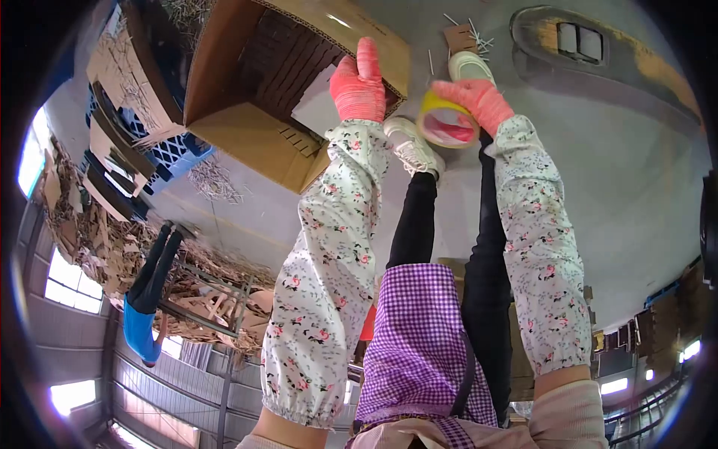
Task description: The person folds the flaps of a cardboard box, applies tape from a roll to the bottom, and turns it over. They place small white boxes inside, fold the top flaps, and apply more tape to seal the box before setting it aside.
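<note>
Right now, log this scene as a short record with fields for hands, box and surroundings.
left hand: pink glove, fingers extended, against the open cardboard box
right hand: pink glove, grips a yellow roll of tape
box: on the grey floor, flaps open
feet: white shoes beside the box
nearby: another person by heaps of cardboard scraps; blue crate

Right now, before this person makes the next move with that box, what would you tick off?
1. Right hand grips the yellow tape roll: ok.
2. Left hand steadies the cardboard box at its edge: ok.
3. Box flaps shut: not ok, it stands open.
4. Loose tape end found: cannot tell.
5. Floor free of scraps: not ok, shreds lie beside the box.
</note>
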Demonstrator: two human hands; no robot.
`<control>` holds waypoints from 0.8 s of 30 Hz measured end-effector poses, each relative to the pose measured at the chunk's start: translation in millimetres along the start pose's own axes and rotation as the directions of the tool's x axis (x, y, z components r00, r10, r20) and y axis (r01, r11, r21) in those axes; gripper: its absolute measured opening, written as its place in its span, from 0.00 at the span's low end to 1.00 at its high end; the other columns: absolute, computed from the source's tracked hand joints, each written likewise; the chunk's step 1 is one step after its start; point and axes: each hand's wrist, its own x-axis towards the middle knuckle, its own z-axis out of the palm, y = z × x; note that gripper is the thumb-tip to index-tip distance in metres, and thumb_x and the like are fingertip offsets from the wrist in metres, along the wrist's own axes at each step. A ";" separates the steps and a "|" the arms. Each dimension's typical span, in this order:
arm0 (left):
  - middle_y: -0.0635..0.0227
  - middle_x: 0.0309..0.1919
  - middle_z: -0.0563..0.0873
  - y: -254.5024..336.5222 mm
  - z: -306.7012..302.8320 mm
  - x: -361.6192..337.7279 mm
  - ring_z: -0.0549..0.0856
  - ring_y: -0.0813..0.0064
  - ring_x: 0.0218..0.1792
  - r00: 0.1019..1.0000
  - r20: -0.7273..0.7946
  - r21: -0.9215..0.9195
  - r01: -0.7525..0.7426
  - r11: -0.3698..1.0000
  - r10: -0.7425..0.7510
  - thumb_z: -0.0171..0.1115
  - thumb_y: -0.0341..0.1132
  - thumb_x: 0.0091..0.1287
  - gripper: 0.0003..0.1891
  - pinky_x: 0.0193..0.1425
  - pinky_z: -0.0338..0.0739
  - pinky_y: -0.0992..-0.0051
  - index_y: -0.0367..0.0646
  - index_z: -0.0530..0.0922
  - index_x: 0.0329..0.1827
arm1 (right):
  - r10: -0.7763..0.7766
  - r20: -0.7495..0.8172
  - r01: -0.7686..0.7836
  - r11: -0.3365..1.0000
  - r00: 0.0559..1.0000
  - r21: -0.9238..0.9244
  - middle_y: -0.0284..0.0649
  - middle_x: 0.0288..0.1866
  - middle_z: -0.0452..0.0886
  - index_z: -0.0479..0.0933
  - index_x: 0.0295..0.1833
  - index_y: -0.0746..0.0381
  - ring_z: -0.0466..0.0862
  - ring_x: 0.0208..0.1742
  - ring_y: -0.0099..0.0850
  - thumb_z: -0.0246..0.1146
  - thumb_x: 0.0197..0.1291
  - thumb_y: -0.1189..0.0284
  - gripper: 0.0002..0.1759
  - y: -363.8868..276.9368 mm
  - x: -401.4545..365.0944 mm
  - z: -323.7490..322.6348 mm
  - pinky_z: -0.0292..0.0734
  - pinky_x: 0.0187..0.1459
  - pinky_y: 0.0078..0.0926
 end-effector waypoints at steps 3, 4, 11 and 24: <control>0.47 0.23 0.78 3.8 -0.7 1.5 0.73 0.51 0.26 0.999 -0.006 0.108 -0.038 0.993 0.039 0.52 0.60 0.64 0.32 0.38 0.71 0.61 0.31 0.73 0.26 | 0.021 -0.004 -0.021 1.000 1.000 0.007 0.36 0.29 0.80 0.82 0.39 0.65 0.76 0.24 0.21 0.68 0.48 0.46 0.30 21.1 1.0 -10.6 0.72 0.25 0.19; 0.46 0.23 0.78 1.6 0.5 -0.8 0.73 0.50 0.26 0.998 -0.017 0.119 -0.059 0.991 0.062 0.52 0.60 0.64 0.32 0.38 0.71 0.61 0.32 0.73 0.25 | -0.018 0.011 0.018 0.999 1.000 -0.044 0.36 0.30 0.81 0.82 0.39 0.65 0.76 0.25 0.22 0.68 0.48 0.46 0.30 25.5 0.8 -7.4 0.73 0.27 0.20; 0.45 0.27 0.80 13.5 3.0 -5.4 0.76 0.43 0.33 0.999 0.019 0.152 0.029 0.988 -0.032 0.52 0.61 0.62 0.32 0.40 0.72 0.60 0.33 0.75 0.28 | -0.026 0.018 0.025 0.999 1.000 0.033 0.38 0.30 0.81 0.80 0.39 0.65 0.79 0.30 0.26 0.66 0.51 0.48 0.28 52.7 -5.4 47.2 0.74 0.36 0.25; 0.61 0.54 0.77 -64.0 -200.6 -29.7 0.72 0.62 0.60 0.577 0.815 0.538 -0.790 0.294 0.060 0.65 0.52 0.54 0.31 0.68 0.59 0.64 0.42 0.73 0.56 | 0.018 -0.067 0.010 0.918 0.998 0.397 0.31 0.20 0.72 0.76 0.34 0.61 0.71 0.18 0.21 0.69 0.46 0.47 0.27 63.5 15.0 85.4 0.76 0.24 0.22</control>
